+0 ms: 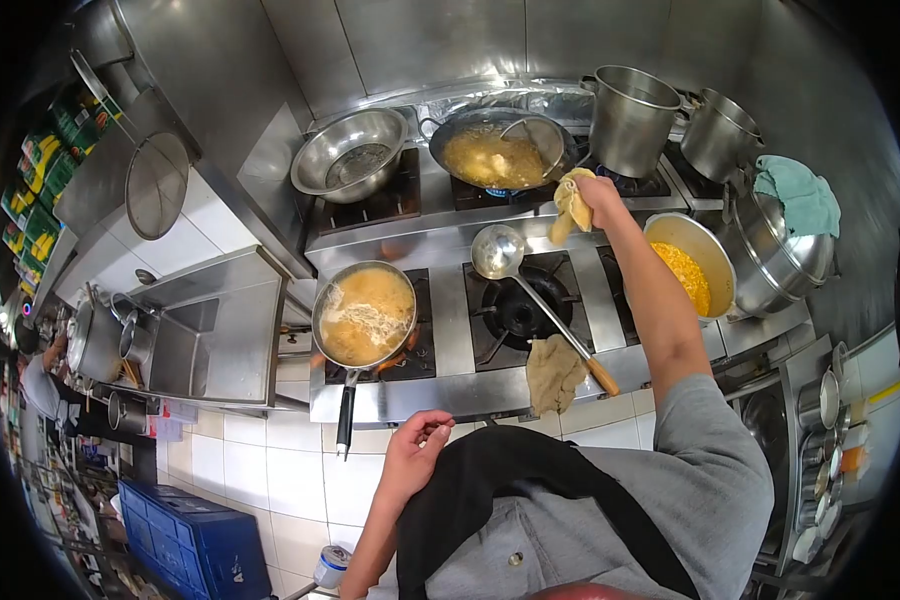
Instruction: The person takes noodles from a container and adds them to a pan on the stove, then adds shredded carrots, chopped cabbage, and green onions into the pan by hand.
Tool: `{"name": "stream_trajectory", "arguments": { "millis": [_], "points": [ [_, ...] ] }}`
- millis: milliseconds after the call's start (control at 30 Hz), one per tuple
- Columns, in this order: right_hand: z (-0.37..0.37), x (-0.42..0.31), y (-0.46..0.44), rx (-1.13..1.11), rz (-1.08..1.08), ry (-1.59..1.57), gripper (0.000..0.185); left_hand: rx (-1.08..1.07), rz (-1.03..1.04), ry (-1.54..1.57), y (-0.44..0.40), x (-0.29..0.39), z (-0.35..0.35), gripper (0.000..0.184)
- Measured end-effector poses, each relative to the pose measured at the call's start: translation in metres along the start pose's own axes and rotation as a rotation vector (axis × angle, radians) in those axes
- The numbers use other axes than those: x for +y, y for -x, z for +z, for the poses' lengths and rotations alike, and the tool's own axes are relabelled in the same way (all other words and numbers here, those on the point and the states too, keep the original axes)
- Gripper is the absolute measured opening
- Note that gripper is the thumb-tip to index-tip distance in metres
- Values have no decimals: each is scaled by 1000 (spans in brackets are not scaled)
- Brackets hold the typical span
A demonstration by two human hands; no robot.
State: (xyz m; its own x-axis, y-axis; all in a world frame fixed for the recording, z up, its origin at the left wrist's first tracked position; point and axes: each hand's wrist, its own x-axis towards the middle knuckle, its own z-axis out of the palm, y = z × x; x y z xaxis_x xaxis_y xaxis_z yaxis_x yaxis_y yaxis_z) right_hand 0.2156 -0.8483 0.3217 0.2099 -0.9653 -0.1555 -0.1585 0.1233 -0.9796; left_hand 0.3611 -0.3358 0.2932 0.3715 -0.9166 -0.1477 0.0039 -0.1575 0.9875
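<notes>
My right hand (pixel 599 199) is closed on a yellow cloth (pixel 572 208) at the right edge of a wok (pixel 448 165). In the wok, a wire skimmer (pixel 538 140) rests in bubbling oil with pale food. Whether the cloth also wraps a handle is hidden. My left hand (pixel 416 450), fingers loosely curled and holding nothing, hangs before the stove, right of the black handle of a frying pan (pixel 347 365). That pan holds an orange-brown sauce with pale streaks. Between the hands, a ladle (pixel 498 252) with a wooden handle lies across a burner, beside a brown rag (pixel 555 374).
A steel bowl (pixel 320 168) stands left of the wok, tall pots (pixel 630 130) to the right. A pot of yellow food (pixel 725 262) sits under my right forearm. Flames show beneath wok and pan. A sink (pixel 185 345) and blue crate (pixel 190 540) are at left.
</notes>
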Motion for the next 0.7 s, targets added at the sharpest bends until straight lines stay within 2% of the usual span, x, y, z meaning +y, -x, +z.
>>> {"name": "stream_trajectory", "arguments": {
  "millis": [67,100,167,400,467,533,600,667,700],
  "points": [
    [3,3,-14,-176,130,-258,29,4,-5,30,0,0,3,20],
    [5,1,-15,-182,127,-257,29,9,-2,31,-1,-1,5,20],
    [9,1,-16,-407,208,-478,31,9,-11,52,-2,-3,9,20],
    [16,27,-28,-624,166,-831,27,54,-46,87,3,-9,24,20],
    [29,36,-29,-618,132,-858,25,73,-85,99,5,-12,28,18],
    [42,39,-22,-466,132,-898,25,96,-104,98,8,-13,32,18],
    [57,47,-24,-510,112,-921,26,112,-126,74,14,-14,35,18],
    [71,46,-17,-321,82,-953,27,123,-124,60,19,-15,36,18],
    [71,43,-11,-324,82,-954,27,136,-121,76,21,-15,37,18]
  ]
}}
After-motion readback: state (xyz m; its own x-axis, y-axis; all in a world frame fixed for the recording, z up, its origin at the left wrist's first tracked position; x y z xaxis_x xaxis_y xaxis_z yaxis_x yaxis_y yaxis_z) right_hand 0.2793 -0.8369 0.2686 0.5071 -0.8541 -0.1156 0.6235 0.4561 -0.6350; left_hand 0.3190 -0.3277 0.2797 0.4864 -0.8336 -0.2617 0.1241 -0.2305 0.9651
